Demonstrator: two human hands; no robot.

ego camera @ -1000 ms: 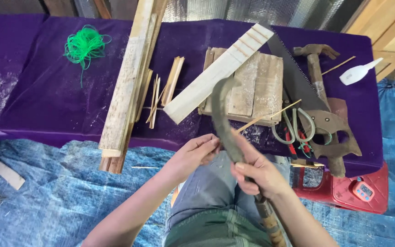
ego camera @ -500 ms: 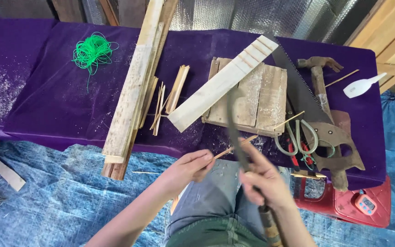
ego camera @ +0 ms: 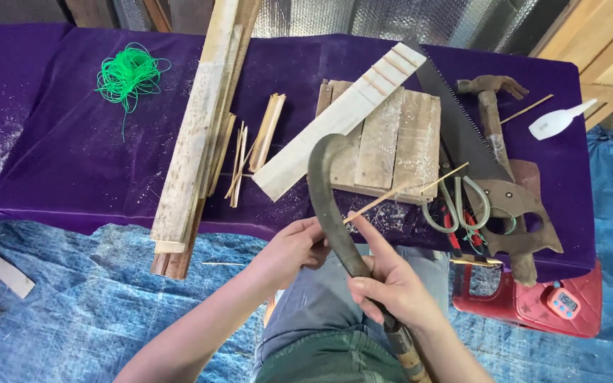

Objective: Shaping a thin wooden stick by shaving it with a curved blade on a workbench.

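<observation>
The right hand (ego camera: 390,284) is closed around the handle of a curved sickle-like knife (ego camera: 331,206), its blade arching up over the near edge of the purple-covered table (ego camera: 72,163); the left hand (ego camera: 294,248) pinches a thin bamboo sliver (ego camera: 406,190) that runs from the blade out over the slatted wooden block (ego camera: 384,142). The left fingers sit just beside the blade, so a slip of the edge along so thin a stick would likely meet them first. The sliver looks slender enough to snap or split off line if the blade bites too steeply. Just right of the block lie a handsaw (ego camera: 462,135), scissors (ego camera: 459,206) and a hammer (ego camera: 491,106), crowded together; a jerk of the stick's far end could catch on them. The knife also hangs over the person's lap, where a lost grip would drop it.
</observation>
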